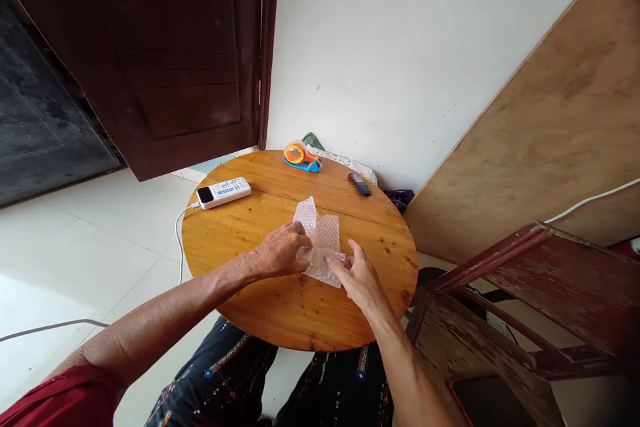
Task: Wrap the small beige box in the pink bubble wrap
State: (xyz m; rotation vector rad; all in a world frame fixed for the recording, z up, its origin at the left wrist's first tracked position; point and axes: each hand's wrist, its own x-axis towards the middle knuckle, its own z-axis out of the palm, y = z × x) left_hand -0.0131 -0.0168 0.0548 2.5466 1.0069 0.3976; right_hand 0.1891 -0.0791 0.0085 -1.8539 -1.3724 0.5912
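Observation:
A piece of clear bubble wrap (329,233) lies partly folded on the round wooden table, one flap sticking up at its far left. My left hand (287,248) is on the wrap's left side, fingers curled down and closed on the plastic. Over its right edge is my right hand (363,277), thumb laid on the near part of the wrap and forefinger stretched apart from it. Whether anything lies inside the folds cannot be made out.
On the round table (280,317) are a white power bank (225,192) with a cable, an orange and blue tape dispenser (302,156) and a blurred dark object (360,184). A worn wooden chair (480,340) bearing a dark flat device (493,401) stands at right.

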